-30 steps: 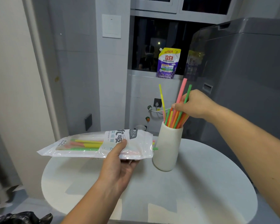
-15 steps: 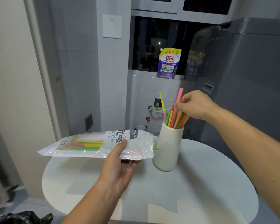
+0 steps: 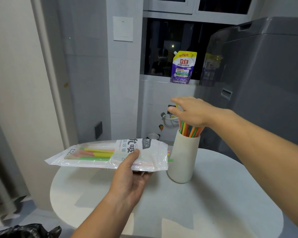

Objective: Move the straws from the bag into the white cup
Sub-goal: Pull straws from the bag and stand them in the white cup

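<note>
My left hand [image 3: 127, 179] holds the clear plastic straw bag [image 3: 100, 154] level above the table, thumb on top. Yellow, pink and green straws lie inside it, and a few tips [image 3: 169, 159] stick out of its right end. The ribbed white cup [image 3: 183, 158] stands just right of the bag, holding several coloured straws [image 3: 190, 130]. My right hand [image 3: 192, 111] hovers palm down over the straw tops with fingers apart. A yellow straw tip [image 3: 176, 106] shows between its thumb and forefinger; contact is unclear.
The round white table [image 3: 213, 203] carries the cup. A grey washing machine [image 3: 265, 83] stands close behind on the right. A purple detergent pouch [image 3: 182, 67] sits on the window sill. A black bag [image 3: 24, 231] lies on the floor at lower left.
My right hand let go of the pink and green straws, which sank into the cup, then spread its fingers and moved left over the straw tops. The bag stayed still.
</note>
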A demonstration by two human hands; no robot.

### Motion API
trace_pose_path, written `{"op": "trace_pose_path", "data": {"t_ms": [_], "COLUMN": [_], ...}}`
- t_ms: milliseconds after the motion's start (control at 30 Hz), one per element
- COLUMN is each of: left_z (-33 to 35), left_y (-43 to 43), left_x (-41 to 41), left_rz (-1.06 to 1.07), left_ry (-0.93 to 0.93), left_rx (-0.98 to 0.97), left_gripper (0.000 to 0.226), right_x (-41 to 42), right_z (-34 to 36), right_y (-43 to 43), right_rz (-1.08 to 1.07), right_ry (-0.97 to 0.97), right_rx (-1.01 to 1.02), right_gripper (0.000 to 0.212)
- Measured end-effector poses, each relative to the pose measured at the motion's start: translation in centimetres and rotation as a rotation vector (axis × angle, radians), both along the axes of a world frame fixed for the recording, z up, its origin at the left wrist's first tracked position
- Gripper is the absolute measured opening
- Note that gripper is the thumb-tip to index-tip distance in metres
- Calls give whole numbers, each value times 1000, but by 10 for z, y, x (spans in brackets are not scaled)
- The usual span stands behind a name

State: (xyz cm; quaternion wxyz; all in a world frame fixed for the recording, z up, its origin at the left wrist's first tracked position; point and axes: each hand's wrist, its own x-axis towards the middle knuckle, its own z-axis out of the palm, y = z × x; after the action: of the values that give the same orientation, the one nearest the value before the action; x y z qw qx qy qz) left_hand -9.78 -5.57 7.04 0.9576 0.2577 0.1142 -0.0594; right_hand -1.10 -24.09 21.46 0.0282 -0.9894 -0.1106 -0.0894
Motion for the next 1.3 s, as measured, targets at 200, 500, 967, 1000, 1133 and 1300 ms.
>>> {"op": "trace_pose_path", "data": {"t_ms": [200, 500, 967, 1000, 1133, 1300], "left_z": [0, 0, 4, 4, 2, -1], "left_y": [0, 0, 0, 1, 4, 11], "left_x": [1, 5, -3, -3, -2, 3], "left_rz": [-8, -16, 12, 18, 44, 49], "left_ry": [4, -27, -346, -361, -327, -144], "left_rx": [-12, -2, 607, 641, 667, 457], "left_gripper": [29, 36, 37, 33, 28, 30], "right_x": [-1, -31, -91, -93, -101, -99], "right_z": [-17, -21, -139, -141, -145, -146], "right_y": [-6, -4, 56, 58, 62, 49], "right_rz": [-34, -18, -481, -502, -496, -419], "right_ry": [131, -485, 397, 403, 374, 146], "right_rx": [131, 392, 2303, 2309, 2212, 1613], "right_gripper": [54, 39, 56, 54, 35, 35]}}
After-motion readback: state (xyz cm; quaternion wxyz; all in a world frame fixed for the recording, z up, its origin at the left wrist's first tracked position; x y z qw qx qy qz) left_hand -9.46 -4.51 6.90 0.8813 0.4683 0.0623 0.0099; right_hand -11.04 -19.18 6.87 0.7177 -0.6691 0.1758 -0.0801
